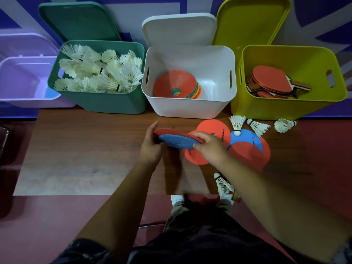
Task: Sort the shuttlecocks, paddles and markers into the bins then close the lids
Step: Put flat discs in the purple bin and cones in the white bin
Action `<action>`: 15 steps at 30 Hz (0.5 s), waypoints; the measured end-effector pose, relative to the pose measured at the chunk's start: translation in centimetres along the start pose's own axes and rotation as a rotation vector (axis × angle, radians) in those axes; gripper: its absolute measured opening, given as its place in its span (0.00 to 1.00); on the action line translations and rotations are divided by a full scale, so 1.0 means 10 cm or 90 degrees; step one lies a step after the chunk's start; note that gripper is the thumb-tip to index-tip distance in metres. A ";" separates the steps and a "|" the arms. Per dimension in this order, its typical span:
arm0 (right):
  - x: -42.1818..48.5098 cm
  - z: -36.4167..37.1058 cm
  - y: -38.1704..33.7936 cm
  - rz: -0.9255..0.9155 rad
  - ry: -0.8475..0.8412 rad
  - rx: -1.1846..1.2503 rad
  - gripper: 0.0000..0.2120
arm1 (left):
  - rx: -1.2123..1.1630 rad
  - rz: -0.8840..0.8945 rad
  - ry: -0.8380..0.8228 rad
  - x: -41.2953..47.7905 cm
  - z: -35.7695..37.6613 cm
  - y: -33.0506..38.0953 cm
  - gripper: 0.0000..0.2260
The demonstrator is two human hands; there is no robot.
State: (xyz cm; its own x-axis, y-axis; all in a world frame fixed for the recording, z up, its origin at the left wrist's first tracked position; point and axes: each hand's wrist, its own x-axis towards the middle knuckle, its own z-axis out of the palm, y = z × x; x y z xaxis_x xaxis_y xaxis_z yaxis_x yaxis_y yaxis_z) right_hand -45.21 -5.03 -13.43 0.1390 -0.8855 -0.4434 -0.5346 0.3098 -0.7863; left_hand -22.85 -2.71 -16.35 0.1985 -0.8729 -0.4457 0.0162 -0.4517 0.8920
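Holding a red-and-blue stack of disc markers (179, 139), my left hand (150, 145) and right hand (211, 149) each grip an edge.
Behind them, the white bin (190, 109) stands open.

Dark short-sleeved top (200, 246), olive trousers (224, 205), white shoes (176, 199)
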 end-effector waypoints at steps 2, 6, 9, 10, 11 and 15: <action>-0.01 0.03 0.01 -0.001 -0.005 -0.023 0.23 | 0.045 0.006 -0.026 0.00 0.00 -0.02 0.38; 0.00 0.04 0.00 -0.004 0.004 -0.047 0.23 | 0.145 -0.003 -0.086 -0.01 0.04 0.06 0.35; 0.01 0.03 -0.06 -0.010 0.000 -0.085 0.23 | 0.197 -0.032 -0.099 0.05 0.08 0.10 0.36; 0.01 0.04 -0.08 -0.014 -0.005 -0.106 0.23 | 0.191 -0.044 -0.090 0.07 0.08 0.12 0.37; 0.03 0.05 -0.09 -0.021 -0.009 -0.126 0.23 | 0.183 -0.054 -0.082 0.10 0.09 0.12 0.36; 0.05 0.12 -0.12 -0.040 -0.022 -0.192 0.23 | 0.175 -0.050 -0.070 0.14 0.11 0.12 0.29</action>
State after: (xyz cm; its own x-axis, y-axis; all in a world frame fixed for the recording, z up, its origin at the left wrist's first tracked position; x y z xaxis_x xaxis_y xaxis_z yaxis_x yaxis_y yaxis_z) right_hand -43.48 -5.41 -13.28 0.2048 -0.8861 -0.4157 -0.7463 0.1334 -0.6521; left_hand -23.64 -4.67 -16.02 0.0993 -0.8409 -0.5320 -0.2421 -0.5390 0.8068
